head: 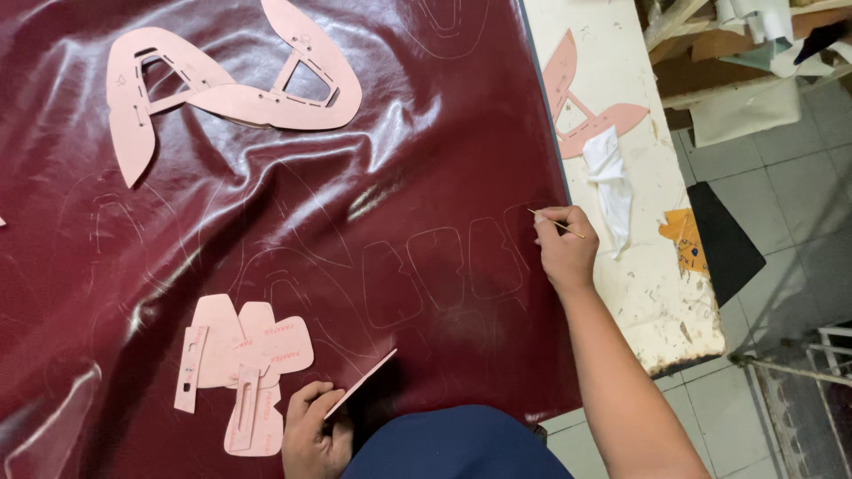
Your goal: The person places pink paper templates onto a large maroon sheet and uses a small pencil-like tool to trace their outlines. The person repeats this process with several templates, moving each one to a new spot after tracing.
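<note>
A glossy dark-red leather sheet (pixel 373 168) covers the table, marked with faint traced outlines. My right hand (pixel 564 251) rests at the sheet's right edge, pinching a thin marking stick (pixel 557 223). My left hand (pixel 312 435) is at the near edge, holding a flat pink pattern piece (pixel 364 381) tilted on its edge. Just left of it lies a pile of several small pink templates (pixel 241 359). A large pink winged template (pixel 240 84) lies flat at the far left of the sheet.
The worn white table top (pixel 657 293) shows to the right of the sheet. On it lie another pink template (pixel 577 102), a crumpled white cloth (pixel 611 182) and an orange scrap (pixel 685 238). Tiled floor and a black mat (pixel 723 239) lie beyond.
</note>
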